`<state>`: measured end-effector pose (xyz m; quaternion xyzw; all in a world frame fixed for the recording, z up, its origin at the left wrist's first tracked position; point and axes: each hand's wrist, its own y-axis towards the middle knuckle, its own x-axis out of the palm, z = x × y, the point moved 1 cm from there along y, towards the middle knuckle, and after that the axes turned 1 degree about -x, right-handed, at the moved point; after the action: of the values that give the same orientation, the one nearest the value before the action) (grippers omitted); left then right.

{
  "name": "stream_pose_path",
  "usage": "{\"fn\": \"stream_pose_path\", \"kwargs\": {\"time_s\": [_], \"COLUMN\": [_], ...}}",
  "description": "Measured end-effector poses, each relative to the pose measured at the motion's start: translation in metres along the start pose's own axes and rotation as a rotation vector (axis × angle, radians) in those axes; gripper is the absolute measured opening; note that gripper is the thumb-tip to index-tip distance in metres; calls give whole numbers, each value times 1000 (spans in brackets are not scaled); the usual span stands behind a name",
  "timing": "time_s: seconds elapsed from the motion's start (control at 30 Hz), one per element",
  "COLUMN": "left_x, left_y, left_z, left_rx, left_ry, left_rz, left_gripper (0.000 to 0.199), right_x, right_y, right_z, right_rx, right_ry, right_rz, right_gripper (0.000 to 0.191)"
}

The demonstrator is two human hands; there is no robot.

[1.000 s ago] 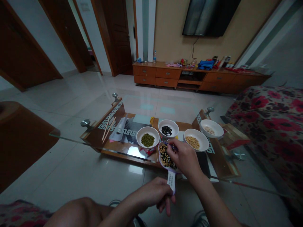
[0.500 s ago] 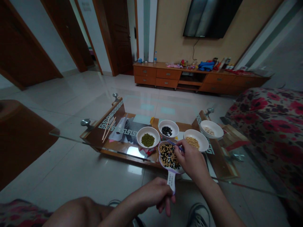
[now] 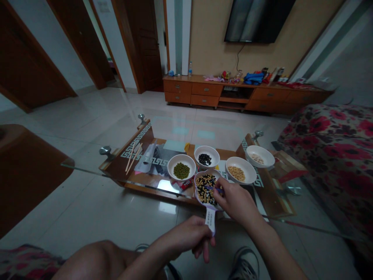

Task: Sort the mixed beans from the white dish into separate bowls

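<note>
Below me are my dark sneakers with pale trim [image 3: 244,265]. My left hand [image 3: 194,234] grasps the handle of a white, purple-edged, scalloped plastic dish [image 3: 210,217], its lower fingers hanging loose. The handle points toward me past the near edge of a clear glass table [image 3: 87,157]; the dish holds mixed black and yellow beans [image 3: 206,195]. My right hand [image 3: 233,197] pinches a thin purple tool [image 3: 215,189] over the beans.

Beyond the dish are four round white bowls: green beans in one [image 3: 171,165] to the left, black beans in the next [image 3: 215,153], yellow beans in a third [image 3: 250,173] to the right, and pale pieces in the farthest right [image 3: 268,155]. Light wooden sticks [image 3: 133,159] lie at the table's left end.

Farther off, a long wooden cabinet [image 3: 205,89] stands beneath a black wall television [image 3: 259,21].
</note>
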<state>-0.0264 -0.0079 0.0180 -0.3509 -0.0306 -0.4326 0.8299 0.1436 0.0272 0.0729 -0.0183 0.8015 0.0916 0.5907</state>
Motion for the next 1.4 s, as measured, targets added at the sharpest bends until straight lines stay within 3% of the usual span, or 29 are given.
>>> {"fn": "stream_pose_path", "kwargs": {"time_s": [0.2, 0.63, 1.4], "left_x": [0, -1, 1], "left_y": [-1, 2, -1], "left_z": [1, -2, 3], "left_rx": [-13, -3, -22], "left_ry": [10, 17, 14], "left_rz": [-5, 3, 4], "left_gripper": [21, 22, 21], "right_x": [1, 13, 17], "right_y": [0, 2, 3], "right_z": [-6, -7, -9], "right_rx": [4, -51, -60], "right_ry": [-8, -31, -43], "right_rz": [-95, -89, -91], "right_gripper": [13, 13, 15]}}
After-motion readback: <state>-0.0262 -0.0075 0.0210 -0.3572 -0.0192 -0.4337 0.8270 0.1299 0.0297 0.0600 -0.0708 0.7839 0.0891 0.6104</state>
